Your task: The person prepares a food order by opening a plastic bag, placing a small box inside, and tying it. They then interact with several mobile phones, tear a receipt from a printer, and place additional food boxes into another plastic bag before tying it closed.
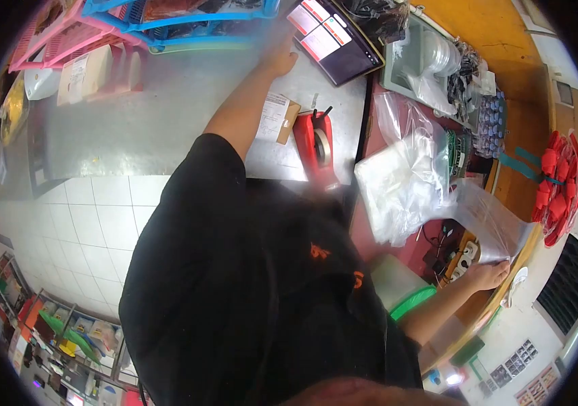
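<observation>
My left hand (280,56) reaches over the metal table to the lower left edge of a tablet (344,51) with a lit screen. Its thumb stands apart and the fingers, somewhat blurred, stretch toward the screen. At the far right, my right hand (488,275) has its fingers closed on the edge of a clear plastic bag (495,227). A stack of clear plastic bags (400,179) lies to the left of it on the reddish surface. Below my left hand are a small brown package with a white label (276,118) and a red tape dispenser (316,145).
Blue (180,30) and pink racks (41,40) stand along the back left of the metal table (167,125). A grey-green bin (404,64) holds plastic items at upper right. Near my right forearm are a power strip (466,260) and a green-rimmed container (400,284).
</observation>
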A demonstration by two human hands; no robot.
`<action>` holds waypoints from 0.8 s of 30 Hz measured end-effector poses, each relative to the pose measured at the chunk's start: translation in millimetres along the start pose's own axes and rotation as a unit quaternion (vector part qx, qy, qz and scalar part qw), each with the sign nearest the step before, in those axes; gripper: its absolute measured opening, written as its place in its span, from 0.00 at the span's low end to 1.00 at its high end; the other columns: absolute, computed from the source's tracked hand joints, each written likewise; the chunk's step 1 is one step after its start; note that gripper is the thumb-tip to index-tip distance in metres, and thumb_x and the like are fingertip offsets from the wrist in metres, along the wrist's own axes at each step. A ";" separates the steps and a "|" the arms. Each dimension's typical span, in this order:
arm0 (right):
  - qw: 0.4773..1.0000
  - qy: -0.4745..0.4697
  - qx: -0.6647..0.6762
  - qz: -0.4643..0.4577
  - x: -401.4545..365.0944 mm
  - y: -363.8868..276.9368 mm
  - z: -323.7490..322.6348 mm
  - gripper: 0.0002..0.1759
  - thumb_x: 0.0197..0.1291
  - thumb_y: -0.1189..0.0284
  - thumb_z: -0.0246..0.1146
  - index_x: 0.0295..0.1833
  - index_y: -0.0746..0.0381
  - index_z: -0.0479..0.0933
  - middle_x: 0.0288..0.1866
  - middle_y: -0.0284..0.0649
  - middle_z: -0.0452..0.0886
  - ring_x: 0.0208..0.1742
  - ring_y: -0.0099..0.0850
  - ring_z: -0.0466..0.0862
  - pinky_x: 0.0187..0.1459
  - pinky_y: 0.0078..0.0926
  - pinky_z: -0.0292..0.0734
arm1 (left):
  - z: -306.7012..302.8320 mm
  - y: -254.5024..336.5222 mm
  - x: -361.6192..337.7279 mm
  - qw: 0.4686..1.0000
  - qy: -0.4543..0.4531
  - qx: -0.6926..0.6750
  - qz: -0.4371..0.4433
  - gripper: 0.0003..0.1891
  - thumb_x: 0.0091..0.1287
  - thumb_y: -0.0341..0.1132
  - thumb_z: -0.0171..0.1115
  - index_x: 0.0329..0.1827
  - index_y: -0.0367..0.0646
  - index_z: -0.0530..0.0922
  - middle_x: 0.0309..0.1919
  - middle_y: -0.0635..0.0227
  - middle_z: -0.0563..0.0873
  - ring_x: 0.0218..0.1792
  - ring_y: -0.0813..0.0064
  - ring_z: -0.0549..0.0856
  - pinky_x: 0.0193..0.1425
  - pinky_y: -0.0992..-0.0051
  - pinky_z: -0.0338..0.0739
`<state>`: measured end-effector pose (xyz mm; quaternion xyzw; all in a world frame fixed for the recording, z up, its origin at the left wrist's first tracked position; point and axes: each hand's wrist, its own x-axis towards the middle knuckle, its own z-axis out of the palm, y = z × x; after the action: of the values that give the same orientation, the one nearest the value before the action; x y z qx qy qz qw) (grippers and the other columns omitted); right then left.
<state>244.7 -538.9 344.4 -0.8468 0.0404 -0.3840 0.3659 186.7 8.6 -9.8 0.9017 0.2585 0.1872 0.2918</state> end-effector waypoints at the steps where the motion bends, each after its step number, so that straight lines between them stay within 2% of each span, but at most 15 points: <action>1: 1.000 -0.002 -0.002 0.000 1.6 3.0 -3.8 0.21 0.69 0.64 0.50 0.50 0.74 0.74 0.50 0.47 0.77 0.50 0.36 0.77 0.52 0.28 0.72 | 0.5 0.2 -1.1 1.000 0.008 -0.003 0.009 0.39 0.56 0.35 0.58 0.74 0.54 0.54 0.57 0.53 0.69 0.60 0.52 0.70 0.66 0.59 0.64; 3: 0.996 -0.024 -0.063 -0.065 3.1 7.5 -8.0 0.20 0.70 0.64 0.50 0.49 0.73 0.73 0.49 0.45 0.77 0.48 0.34 0.77 0.53 0.27 0.72 | -2.4 2.6 0.9 1.000 -0.007 0.013 -0.004 0.39 0.57 0.35 0.58 0.74 0.54 0.54 0.58 0.53 0.69 0.60 0.52 0.69 0.66 0.59 0.64; 4: 0.999 -0.010 0.012 0.028 -1.3 -1.6 -5.1 0.20 0.70 0.64 0.50 0.50 0.72 0.73 0.48 0.45 0.77 0.47 0.34 0.77 0.53 0.27 0.71 | -3.2 4.6 2.2 0.999 -0.020 0.029 -0.015 0.39 0.57 0.36 0.58 0.74 0.55 0.54 0.58 0.53 0.69 0.60 0.52 0.69 0.66 0.59 0.64; 8: 0.991 -0.006 0.128 0.040 4.7 30.6 -6.5 0.18 0.69 0.65 0.52 0.49 0.70 0.75 0.45 0.39 0.78 0.46 0.31 0.77 0.50 0.26 0.71 | -3.8 5.4 3.9 0.999 -0.014 0.043 0.002 0.39 0.57 0.36 0.57 0.74 0.55 0.53 0.58 0.53 0.69 0.60 0.51 0.69 0.65 0.59 0.65; 10: 0.998 -0.025 0.044 0.028 3.9 39.8 -6.9 0.16 0.69 0.65 0.52 0.48 0.69 0.75 0.42 0.38 0.77 0.45 0.30 0.76 0.49 0.25 0.71 | 3.9 -0.2 8.0 0.998 -0.031 0.059 0.008 0.38 0.57 0.35 0.58 0.74 0.53 0.54 0.59 0.51 0.68 0.60 0.50 0.69 0.65 0.58 0.65; 12: 0.997 -0.076 -0.018 0.005 -4.2 40.4 -11.4 0.14 0.69 0.67 0.54 0.45 0.67 0.76 0.37 0.35 0.76 0.40 0.26 0.75 0.44 0.22 0.71 | 16.5 -11.9 9.3 0.991 0.042 0.088 0.091 0.37 0.57 0.32 0.59 0.72 0.45 0.56 0.60 0.49 0.69 0.61 0.50 0.69 0.65 0.57 0.65; 14: 0.986 -0.137 0.093 0.020 -23.2 20.1 -1.6 0.11 0.68 0.68 0.55 0.43 0.66 0.77 0.33 0.32 0.76 0.34 0.20 0.74 0.37 0.17 0.69 | 28.2 -17.8 17.1 0.983 0.132 -0.092 0.084 0.36 0.55 0.29 0.61 0.69 0.37 0.58 0.58 0.48 0.72 0.61 0.53 0.70 0.65 0.58 0.65; 15: 0.967 -0.169 0.183 0.044 -34.5 6.6 4.6 0.11 0.68 0.69 0.56 0.42 0.65 0.77 0.32 0.29 0.76 0.32 0.18 0.73 0.33 0.15 0.68 | 8.7 11.8 15.5 0.982 0.103 -0.149 0.058 0.36 0.54 0.28 0.61 0.68 0.36 0.59 0.58 0.49 0.73 0.61 0.54 0.71 0.65 0.59 0.65; 16: 0.965 -0.202 0.158 0.049 -46.8 -12.3 9.5 0.10 0.67 0.69 0.56 0.41 0.65 0.77 0.31 0.28 0.75 0.30 0.16 0.72 0.31 0.13 0.67 | -28.6 46.7 6.4 0.977 0.070 -0.201 0.032 0.36 0.53 0.27 0.62 0.67 0.34 0.60 0.57 0.50 0.73 0.60 0.55 0.72 0.65 0.60 0.65; 17: 0.961 -0.238 0.133 0.056 -56.8 -31.1 12.8 0.10 0.67 0.69 0.57 0.40 0.65 0.77 0.30 0.27 0.75 0.28 0.14 0.71 0.29 0.12 0.66 | -56.9 90.9 -1.6 0.972 0.053 -0.214 0.077 0.38 0.51 0.30 0.66 0.67 0.35 0.60 0.58 0.50 0.73 0.60 0.54 0.72 0.65 0.61 0.65; 18: 0.935 -0.329 0.130 0.033 -62.5 -43.0 15.7 0.10 0.67 0.69 0.57 0.40 0.65 0.77 0.30 0.27 0.75 0.28 0.14 0.71 0.29 0.12 0.66 | -85.1 140.2 -14.0 0.967 0.036 -0.222 0.117 0.41 0.49 0.33 0.70 0.68 0.36 0.60 0.58 0.50 0.73 0.60 0.53 0.72 0.65 0.62 0.65; 19: 0.897 -0.423 0.126 0.011 -68.1 -55.9 16.7 0.10 0.67 0.69 0.58 0.39 0.65 0.77 0.30 0.27 0.75 0.28 0.14 0.71 0.28 0.12 0.65 | -114.4 190.1 -27.9 0.946 0.003 -0.226 0.230 0.42 0.47 0.37 0.71 0.67 0.37 0.61 0.59 0.51 0.73 0.60 0.53 0.72 0.66 0.61 0.62; 21: 0.764 -0.609 0.186 0.104 -78.9 -103.7 18.7 0.08 0.66 0.71 0.58 0.38 0.65 0.77 0.29 0.28 0.76 0.28 0.13 0.71 0.28 0.12 0.65 | -141.4 267.9 -61.9 0.881 -0.035 -0.254 0.399 0.45 0.42 0.43 0.75 0.65 0.39 0.65 0.58 0.53 0.74 0.59 0.51 0.72 0.67 0.57 0.59; 22: 0.764 -0.605 0.197 0.104 -78.1 -118.4 17.1 0.08 0.66 0.71 0.58 0.38 0.65 0.77 0.29 0.28 0.76 0.28 0.13 0.71 0.28 0.12 0.65 | -145.4 293.5 -76.3 0.843 -0.042 -0.277 0.458 0.46 0.38 0.45 0.77 0.63 0.40 0.67 0.57 0.54 0.75 0.58 0.49 0.72 0.67 0.55 0.57; 24: 0.576 -0.763 0.276 0.101 -72.3 -138.9 14.9 0.07 0.65 0.74 0.57 0.38 0.66 0.77 0.29 0.29 0.76 0.27 0.14 0.71 0.28 0.13 0.65 | -139.7 314.0 -98.3 0.806 -0.171 -0.344 0.451 0.38 0.41 0.48 0.75 0.56 0.39 0.74 0.53 0.54 0.77 0.59 0.48 0.71 0.69 0.53 0.53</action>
<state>174.5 -403.6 383.3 -0.6756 -0.2763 0.4506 0.5140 152.3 -206.5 273.6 0.7744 -0.3127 0.2169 0.5054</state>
